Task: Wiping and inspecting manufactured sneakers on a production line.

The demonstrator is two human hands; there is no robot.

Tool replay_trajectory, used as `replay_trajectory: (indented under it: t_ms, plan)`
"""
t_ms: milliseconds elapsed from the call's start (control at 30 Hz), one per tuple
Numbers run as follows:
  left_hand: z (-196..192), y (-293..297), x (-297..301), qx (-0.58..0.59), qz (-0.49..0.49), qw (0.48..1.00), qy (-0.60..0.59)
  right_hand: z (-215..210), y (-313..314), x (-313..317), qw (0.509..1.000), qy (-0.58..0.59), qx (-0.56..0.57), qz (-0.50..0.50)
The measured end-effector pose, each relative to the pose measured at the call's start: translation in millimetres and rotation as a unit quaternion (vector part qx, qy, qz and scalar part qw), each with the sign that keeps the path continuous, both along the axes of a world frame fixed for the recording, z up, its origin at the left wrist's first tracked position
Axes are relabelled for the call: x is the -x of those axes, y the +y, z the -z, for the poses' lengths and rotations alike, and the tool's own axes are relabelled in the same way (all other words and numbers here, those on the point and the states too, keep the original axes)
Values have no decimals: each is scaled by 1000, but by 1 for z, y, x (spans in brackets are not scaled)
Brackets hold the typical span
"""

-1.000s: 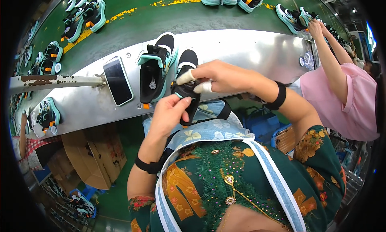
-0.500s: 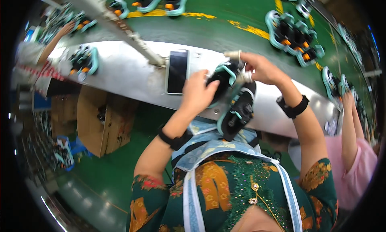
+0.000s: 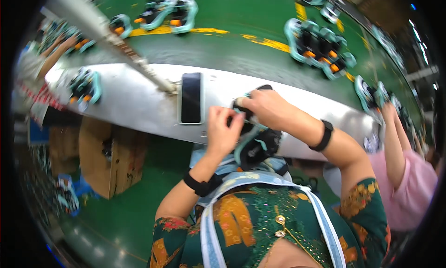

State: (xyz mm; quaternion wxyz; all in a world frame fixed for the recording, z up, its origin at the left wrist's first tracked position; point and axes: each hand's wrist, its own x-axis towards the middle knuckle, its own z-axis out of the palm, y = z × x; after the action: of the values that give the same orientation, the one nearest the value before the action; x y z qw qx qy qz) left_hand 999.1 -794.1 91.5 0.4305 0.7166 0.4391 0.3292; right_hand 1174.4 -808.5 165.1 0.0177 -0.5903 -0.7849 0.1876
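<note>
Two black shoes with mint-green trim are in front of me at the near edge of the metal bench. One shoe [image 3: 243, 106] lies on the bench, largely covered by my hands. The other shoe [image 3: 258, 149] tilts over the edge by my apron. My right hand [image 3: 268, 108] bends over the first shoe from the right, its fingers closed on the upper; a pale cover shows on a fingertip. At the left side of that shoe is my left hand [image 3: 222, 131], fingers curled and thumb drawn in. What it pinches is hidden.
A phone [image 3: 191, 98] lies on the metal bench [image 3: 139, 94] left of my hands, beside a slanting grey post [image 3: 121, 45]. More shoes [image 3: 86, 87] stand at the bench's left. Cardboard boxes [image 3: 111, 161] sit below. A co-worker in pink [image 3: 409, 184] is at right.
My right hand has come left and down over the first shoe, and my left hand's fingers have curled in beside it. The whole view has shifted slightly.
</note>
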Motion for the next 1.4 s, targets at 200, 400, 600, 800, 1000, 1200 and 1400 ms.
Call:
replay_trajectory:
  t_ms: [200,400,600,800,1000,1200,1400]
  plan:
    - [-1,-5,-7,-54,10,998,-23,17,-15,-39,904,413,65,84]
    - [-11,-9,-3,-101,41,994,26,0,-29,-14,973,112,26,198]
    - [-31,-46,22,-138,206,953,172,-23,-89,-44,915,260,44,305]
    - [-77,-7,19,257,224,939,-50,-14,-149,-30,934,281,18,221]
    - [-71,27,-19,-5,378,923,74,-4,-152,-5,940,137,-28,311]
    - [-53,62,-29,329,445,828,92,3,-158,-4,927,174,-39,331]
    - [-56,20,-29,20,438,891,113,-6,-164,-15,911,219,-14,349]
